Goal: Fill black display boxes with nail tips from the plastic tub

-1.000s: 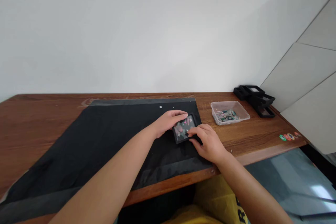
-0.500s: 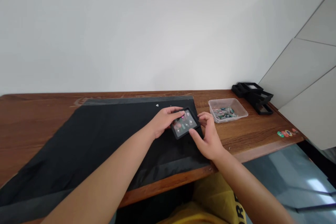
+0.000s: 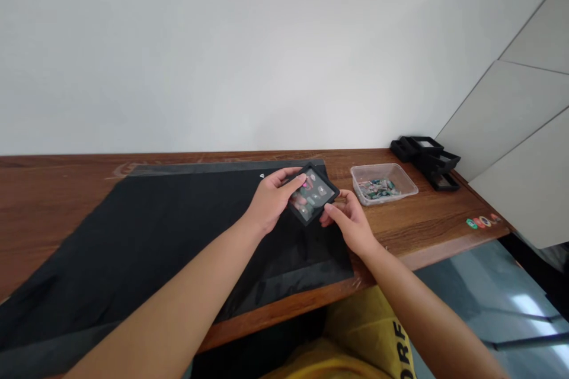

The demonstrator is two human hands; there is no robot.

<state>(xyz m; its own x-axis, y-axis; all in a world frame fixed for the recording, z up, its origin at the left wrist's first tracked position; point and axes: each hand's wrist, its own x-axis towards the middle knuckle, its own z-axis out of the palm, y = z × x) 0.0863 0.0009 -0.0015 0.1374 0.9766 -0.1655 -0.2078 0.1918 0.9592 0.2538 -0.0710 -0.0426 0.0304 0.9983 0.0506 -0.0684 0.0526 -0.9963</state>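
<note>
A small black-framed display box [image 3: 316,196] with a clear window is held between both hands above the black mat. Several small coloured pieces, pink, green and whitish, show behind its window. My left hand [image 3: 272,198] grips the upper left side, its thumb lying on the window near a bright pink spot. At the lower right corner, my right hand [image 3: 349,222] pinches the frame, thumb on top and fingers underneath. The box is tilted, and its underside is hidden.
A clear plastic tub [image 3: 384,183] of small coloured pieces stands right of the black mat [image 3: 178,219]. Several black frames [image 3: 429,160] are stacked at the back right. A tiny pale piece [image 3: 262,176] lies on the mat. Round stickers [image 3: 484,221] mark the table's right end.
The display box has turned and risen slightly in my hands. My right hand's grip has shifted to its lower right corner, and the left hand has kept hold.
</note>
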